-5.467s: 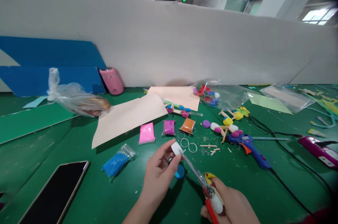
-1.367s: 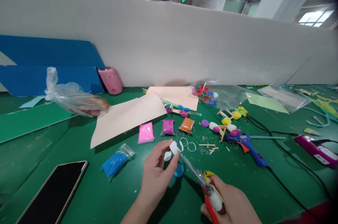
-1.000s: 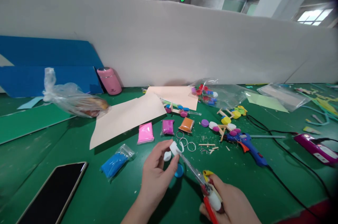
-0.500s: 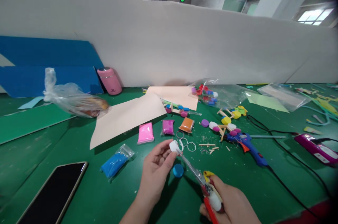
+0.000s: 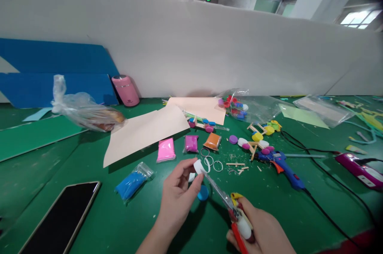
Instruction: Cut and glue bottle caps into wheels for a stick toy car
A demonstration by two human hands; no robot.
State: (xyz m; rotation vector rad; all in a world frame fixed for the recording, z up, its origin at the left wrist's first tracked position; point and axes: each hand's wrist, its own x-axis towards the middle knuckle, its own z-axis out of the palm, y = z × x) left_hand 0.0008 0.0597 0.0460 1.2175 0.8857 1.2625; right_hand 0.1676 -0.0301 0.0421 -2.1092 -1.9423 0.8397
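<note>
My left hand (image 5: 182, 194) pinches a small white bottle cap (image 5: 198, 166) between thumb and fingertips. A thin white ring (image 5: 207, 164) stands off the cap's right side. Another white piece (image 5: 191, 177) shows just below the fingers; whether it is held or lies on the table I cannot tell. In my right hand (image 5: 260, 222) are scissors (image 5: 220, 190) with a red handle, their tips touching the cap. Yellow and white parts show beside the handle, partly hidden by the fingers. A blue cap (image 5: 202, 193) lies under the blades.
Cut rings (image 5: 218, 166) and wooden sticks (image 5: 235, 164) lie beyond my hands. Clay packets (image 5: 166, 149) and a phone (image 5: 61, 218) are leftward. A blue glue gun (image 5: 283, 166) with its cord, a power strip (image 5: 357, 168) and small stick-and-cap models (image 5: 254, 144) sit rightward.
The white cap has turned slightly in my left hand, and a second white piece now shows below the fingers. My right hand and the scissors stay nearly in place.
</note>
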